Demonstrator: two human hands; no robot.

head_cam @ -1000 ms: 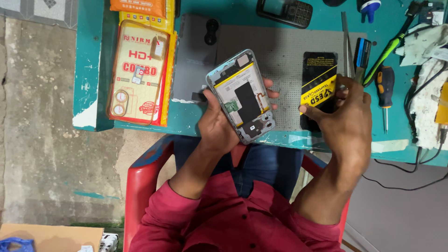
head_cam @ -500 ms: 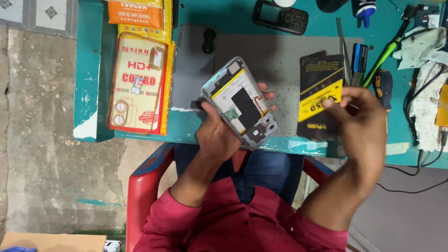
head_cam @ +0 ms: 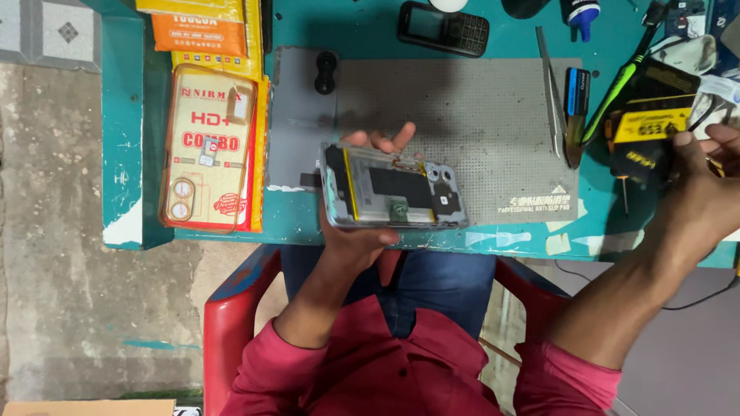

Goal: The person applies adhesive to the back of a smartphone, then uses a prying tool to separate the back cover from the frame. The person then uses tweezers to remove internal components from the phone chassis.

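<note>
The opened grey smartphone with its back cover off (head_cam: 395, 196) lies flat in the left hand (head_cam: 362, 231), raised above the near edge of the grey anti-slip work mat (head_cam: 478, 115) — battery, dark shielding and camera cluster all face up. The fingers (head_cam: 383, 142) curl over the phone's far long edge with the palm under the near one, closed snugly on the frame. It looks light and stiff but fragile: exposed boards and ribbons in the middle, so the metal side rails are the place to hold it. Over at the right, the right hand (head_cam: 705, 192) reaches to a black-and-yellow packet (head_cam: 644, 131) on the teal bench (head_cam: 370, 31); whether those fingers grip it I cannot tell. Metal tweezers (head_cam: 552, 92) lie on the mat's right edge — a black keypad phone (head_cam: 444, 28) beyond, an orange packaged phone case (head_cam: 206, 146) at the left.
</note>
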